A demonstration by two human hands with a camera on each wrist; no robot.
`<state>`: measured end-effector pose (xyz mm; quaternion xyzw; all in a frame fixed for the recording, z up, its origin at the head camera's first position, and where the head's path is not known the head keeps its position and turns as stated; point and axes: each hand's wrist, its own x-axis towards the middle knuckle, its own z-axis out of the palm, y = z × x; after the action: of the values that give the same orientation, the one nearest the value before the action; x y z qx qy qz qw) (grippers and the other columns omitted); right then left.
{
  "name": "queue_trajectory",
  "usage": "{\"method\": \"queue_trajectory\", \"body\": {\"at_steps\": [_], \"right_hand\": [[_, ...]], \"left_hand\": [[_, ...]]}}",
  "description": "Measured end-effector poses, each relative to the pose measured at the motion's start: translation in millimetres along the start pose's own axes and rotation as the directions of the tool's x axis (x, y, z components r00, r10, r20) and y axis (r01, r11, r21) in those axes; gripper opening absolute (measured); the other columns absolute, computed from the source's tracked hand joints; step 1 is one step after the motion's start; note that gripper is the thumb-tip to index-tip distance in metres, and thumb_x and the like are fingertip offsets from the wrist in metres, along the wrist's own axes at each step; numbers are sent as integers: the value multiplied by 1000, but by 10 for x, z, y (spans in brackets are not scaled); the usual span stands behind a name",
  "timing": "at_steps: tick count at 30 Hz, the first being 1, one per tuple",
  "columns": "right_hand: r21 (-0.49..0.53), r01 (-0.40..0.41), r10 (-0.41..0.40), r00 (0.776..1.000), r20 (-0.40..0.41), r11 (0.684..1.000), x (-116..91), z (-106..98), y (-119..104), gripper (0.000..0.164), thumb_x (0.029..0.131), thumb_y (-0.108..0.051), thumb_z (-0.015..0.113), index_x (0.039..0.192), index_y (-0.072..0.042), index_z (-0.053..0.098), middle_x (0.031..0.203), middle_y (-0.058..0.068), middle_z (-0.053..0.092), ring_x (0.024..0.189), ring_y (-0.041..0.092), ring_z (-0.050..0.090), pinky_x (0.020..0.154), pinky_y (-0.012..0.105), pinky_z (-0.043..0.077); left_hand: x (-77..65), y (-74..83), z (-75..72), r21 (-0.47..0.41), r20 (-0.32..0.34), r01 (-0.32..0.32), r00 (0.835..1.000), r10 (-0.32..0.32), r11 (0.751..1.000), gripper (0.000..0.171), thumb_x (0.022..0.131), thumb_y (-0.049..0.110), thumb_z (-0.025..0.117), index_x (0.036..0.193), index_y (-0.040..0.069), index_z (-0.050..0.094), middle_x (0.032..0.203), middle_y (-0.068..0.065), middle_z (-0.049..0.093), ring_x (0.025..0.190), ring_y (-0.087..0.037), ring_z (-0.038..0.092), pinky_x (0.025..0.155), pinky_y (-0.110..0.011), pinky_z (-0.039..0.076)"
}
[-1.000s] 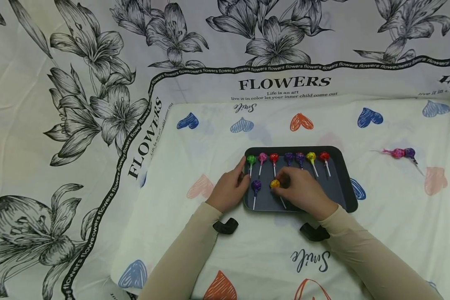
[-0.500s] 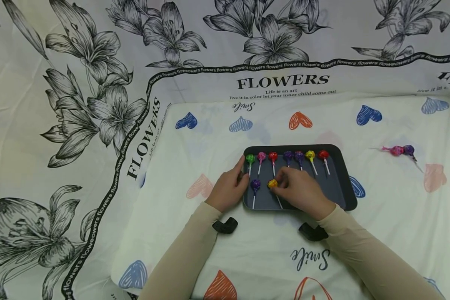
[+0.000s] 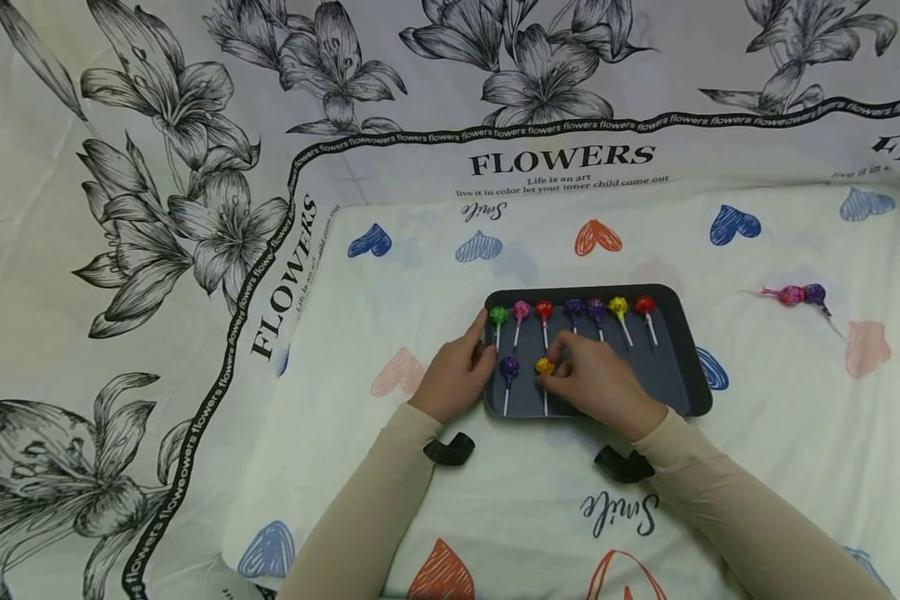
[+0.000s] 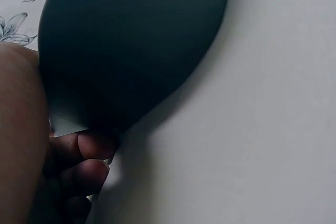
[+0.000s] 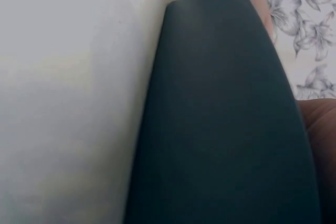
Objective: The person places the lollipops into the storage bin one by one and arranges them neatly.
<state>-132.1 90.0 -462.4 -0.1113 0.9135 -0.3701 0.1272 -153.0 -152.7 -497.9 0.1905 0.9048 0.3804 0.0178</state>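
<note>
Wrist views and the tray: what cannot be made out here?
- Left wrist view: the dark tray fills the frame; no lollipops show.
- Right wrist view: the tray blocks the right hand's fingertips.
- Head view: the right hand hides its grip on the yellow lollipop.
- Lollipop wrapper print is too small to read.
</note>
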Motion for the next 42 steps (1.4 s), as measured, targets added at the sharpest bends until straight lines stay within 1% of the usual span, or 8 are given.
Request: {"method": "queue_trajectory", "body": {"at_steps": [7, 11, 14, 18, 22, 30, 36, 42], "right_hand": [[-25, 10, -10, 1000, 4, 1000, -18, -46, -12, 25, 90, -26, 84, 100, -11, 66, 76, -2, 70, 65, 12, 62, 56, 34, 47], [-11, -1, 1, 1000, -1, 1000, -41, -101, -14, 24, 92, -28, 81, 98, -11, 66, 75, -3, 71, 64, 13, 63, 56, 34, 47], [2, -3, 3, 1000, -12, 1000, -48, -157, -2, 21, 93, -26, 79, 98, -11, 66, 77, -2, 71, 66, 14, 62, 58, 34, 48], [12, 16, -16, 999, -42, 1000, -50, -224, 50, 21, 94, -24, 80, 99, -9, 66, 84, 2, 70, 69, 16, 59, 62, 34, 48], [11, 21, -20, 997, -77, 1000, -60, -301, 112, 23, 93, -26, 81, 100, -9, 67, 86, 4, 69, 71, 18, 58, 63, 34, 47], [-12, -4, 2, 988, -155, 1000, -100, -503, 218, 27, 94, -29, 80, 103, -7, 68, 90, 6, 70, 81, 21, 64, 68, 35, 50], [-30, 2, -8, 976, -220, 1000, -138, -608, 324, 29, 93, -28, 82, 103, -4, 69, 88, 7, 71, 79, 21, 65, 69, 36, 50], [-47, 3, -16, 961, -275, 999, -198, -758, 443, 29, 95, -29, 80, 103, -4, 68, 92, 9, 71, 83, 24, 66, 74, 38, 50]], "left_hand": [[1, 30, -2, -6, 7, 24, 1000, -24, 1000, 64, 110, 27, 50, 167, 9, 28, 79, 3, 58, 63, -11, 48, 61, -30, 40], [2, 28, 2, -6, 9, 29, 1000, -29, 1000, 64, 110, 27, 50, 167, 10, 28, 80, 3, 59, 64, -11, 49, 62, -30, 40], [1, 25, 4, -11, 8, 33, 999, -33, 999, 64, 110, 28, 50, 167, 10, 28, 81, 3, 59, 65, -11, 49, 63, -30, 41], [-7, 29, 7, -15, 5, 36, 999, -36, 999, 64, 110, 28, 50, 167, 10, 28, 82, 3, 59, 65, -11, 49, 63, -30, 41], [-12, 35, 11, -19, 8, 35, 999, -35, 999, 64, 110, 28, 50, 167, 10, 28, 82, 3, 59, 65, -11, 49, 62, -29, 41], [-12, 43, 1, -27, -4, 30, 1000, -30, 999, 63, 110, 26, 51, 167, 10, 29, 81, 3, 59, 64, -10, 48, 62, -29, 41], [-14, 42, -2, -28, -9, 16, 1000, -16, 999, 63, 110, 26, 50, 167, 9, 28, 81, 3, 59, 63, -10, 48, 61, -29, 40], [-19, 43, 12, -30, -10, 12, 1000, -12, 999, 63, 110, 26, 51, 167, 9, 29, 80, 3, 58, 63, -9, 47, 61, -28, 40]]}}
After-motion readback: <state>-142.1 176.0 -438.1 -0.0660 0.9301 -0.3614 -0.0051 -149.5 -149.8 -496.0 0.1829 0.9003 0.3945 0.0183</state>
